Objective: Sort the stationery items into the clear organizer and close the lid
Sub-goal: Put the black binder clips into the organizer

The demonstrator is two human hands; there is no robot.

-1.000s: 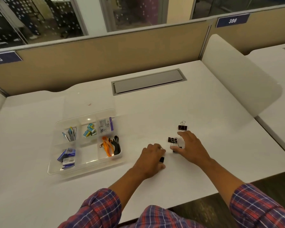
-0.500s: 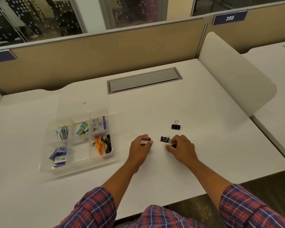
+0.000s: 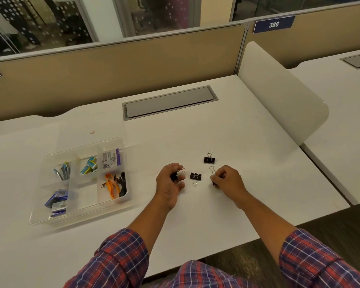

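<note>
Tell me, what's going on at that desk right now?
Left hand holds a binder clip; right hand holds another. Two clips loose on desk. Clear organizer open. Nothing in the way.

The person wore a plaid shirt of red, navy and white checks (image 3: 206,275). Both sleeves were pushed up to about the elbow, the left cuff (image 3: 121,256) bunched in loose folds, the right cuff (image 3: 312,258) likewise, leaving forearms and both hands bare, without rings or watch visible.
</note>
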